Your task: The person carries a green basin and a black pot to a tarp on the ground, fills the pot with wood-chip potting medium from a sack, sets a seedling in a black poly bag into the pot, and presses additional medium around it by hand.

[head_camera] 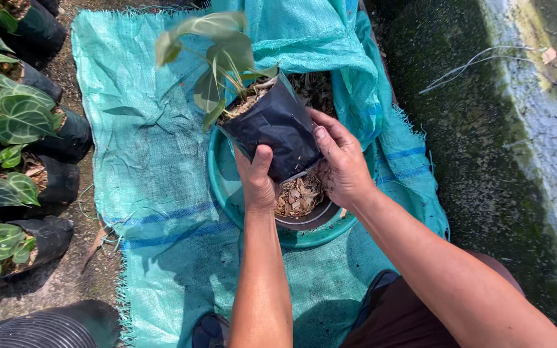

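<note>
Hands are both on the black nursery bag [277, 129], which you hold tilted just above the green basin [227, 187]. Your left hand [256, 177] grips the bag from the 7 o'clock side, with the thumb pressed up on the dark plastic. Your right hand [342, 164] closes around it from the 4 o'clock side, the fingers [323, 125] spread along the bag wall. So both hands are clamped on the same bag, a little apart from each other.

The bag holds a young plant [217, 51] with broad pale green leaves (they lean toward 11 o'clock), and dry brown chips show at the bag mouth. Under the bag, inside the basin, lies a heap of dry potting mix [298, 196] made of bark and leaf pieces. The basin stands on a teal woven sack [143, 129] spread over the ground.

At 9 o'clock, well apart from your hands, a row of potted plants [14, 119] in similar black bags stands on the soil. At 3 o'clock runs a mossy concrete wall [485, 142].
</note>
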### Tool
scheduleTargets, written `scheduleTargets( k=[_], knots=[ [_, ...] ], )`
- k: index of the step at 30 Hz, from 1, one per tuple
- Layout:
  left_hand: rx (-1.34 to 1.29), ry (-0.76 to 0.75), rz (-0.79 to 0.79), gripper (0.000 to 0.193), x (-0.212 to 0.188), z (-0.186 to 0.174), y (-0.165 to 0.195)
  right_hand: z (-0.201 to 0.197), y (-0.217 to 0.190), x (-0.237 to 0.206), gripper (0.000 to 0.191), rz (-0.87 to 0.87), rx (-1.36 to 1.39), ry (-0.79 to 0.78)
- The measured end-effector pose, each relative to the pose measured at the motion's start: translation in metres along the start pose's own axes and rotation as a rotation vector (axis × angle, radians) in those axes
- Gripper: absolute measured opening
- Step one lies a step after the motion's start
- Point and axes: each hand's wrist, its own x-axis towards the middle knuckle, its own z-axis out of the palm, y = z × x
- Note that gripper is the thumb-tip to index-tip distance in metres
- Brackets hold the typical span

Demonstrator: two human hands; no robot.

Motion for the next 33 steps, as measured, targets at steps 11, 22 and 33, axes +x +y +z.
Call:
scheduleTargets(
  k=[11, 22, 33],
  knots=[
    [0.069, 0.078, -0.040, 0.111, -0.003, -0.005, 0.000, -0.013, 0.011, -0.006, 0.008, -0.162, 0.007, 0.005],
    [-0.041, 0.010, -0.063, 0.106, -0.003, 0.012, -0.003, -0.015, 0.009, -0.009, 0.011, -0.221, 0.049, -0.007],
    [-0.126, -0.074, -0.060, 0.097, 0.002, -0.005, 0.002, -0.015, 0.005, -0.009, 0.011, -0.136, 0.069, -0.023]
  ],
)
